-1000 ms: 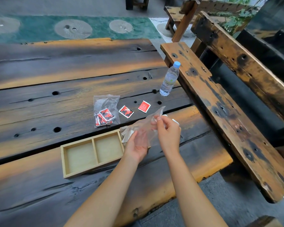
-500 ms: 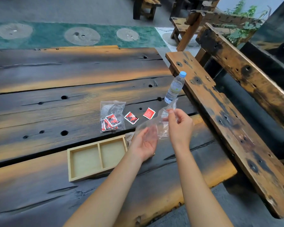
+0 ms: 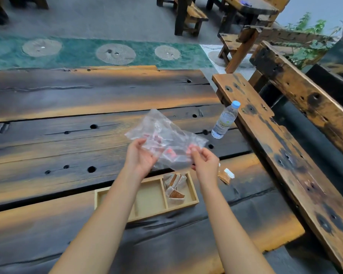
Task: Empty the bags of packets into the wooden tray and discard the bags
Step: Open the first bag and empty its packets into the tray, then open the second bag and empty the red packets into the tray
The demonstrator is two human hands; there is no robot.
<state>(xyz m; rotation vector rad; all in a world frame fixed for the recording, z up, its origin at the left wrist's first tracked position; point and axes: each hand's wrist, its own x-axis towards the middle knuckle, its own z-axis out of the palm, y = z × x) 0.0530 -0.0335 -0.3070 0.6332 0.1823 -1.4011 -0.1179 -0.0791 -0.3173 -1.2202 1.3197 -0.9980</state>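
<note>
Both hands' grip pinches the clear bag point(image 3: 164, 139), left hand point(image 3: 140, 158) and right hand point(image 3: 205, 164), above the wooden tray point(image 3: 147, 198).

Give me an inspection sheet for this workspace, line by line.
Surface: dark plank table, knot holes and cracks.
Job's things: clear bag held up above the wooden tray; brown-and-white packets in the tray's right compartment; one brown packet on the table right of the tray.
Clutter: water bottle upright near the table's right edge.
Grips: left hand and right hand each pinch the bag.
Cables: nothing seen.
Surroundings: bench at right, more wooden furniture behind.
</note>
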